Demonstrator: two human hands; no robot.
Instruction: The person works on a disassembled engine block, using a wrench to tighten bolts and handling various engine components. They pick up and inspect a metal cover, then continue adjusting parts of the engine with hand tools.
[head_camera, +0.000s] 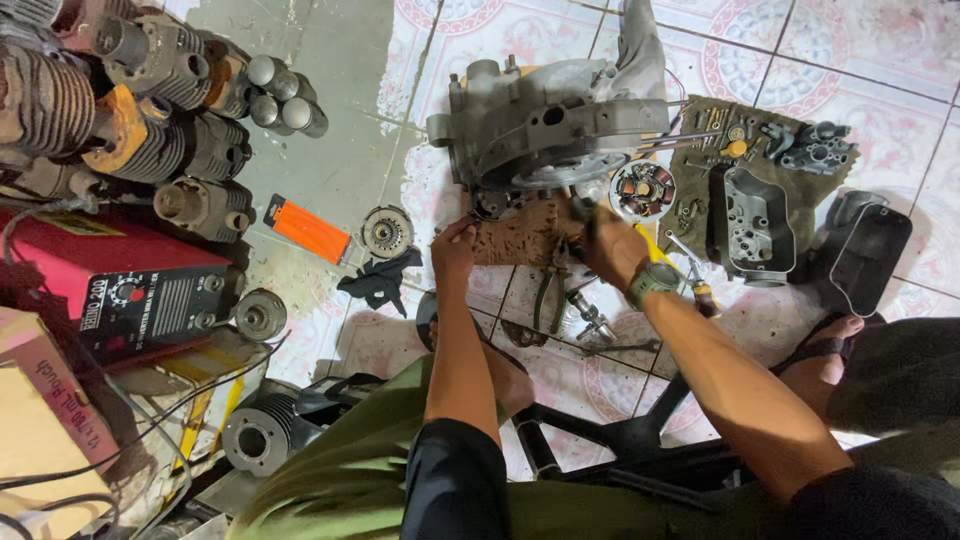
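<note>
A grey metal engine casing (545, 125) rests on a wooden block (525, 238) on the tiled floor. My left hand (455, 248) is at the block's left end, its fingers pinched on a small part under the casing. My right hand (608, 245), with a wristwatch, grips a dark tool pointed up at the casing's underside. A round coil plate (642, 189) with wires lies just right of the casing.
A dark cloth (700, 170) at the right holds screws, small tools and a metal cover (752, 225). A black cover (868, 250) lies beyond it. Engine cylinders (150, 110) are piled at the left above a red machine (120, 285). Pliers (548, 295) and a black stand (620, 440) lie near my legs.
</note>
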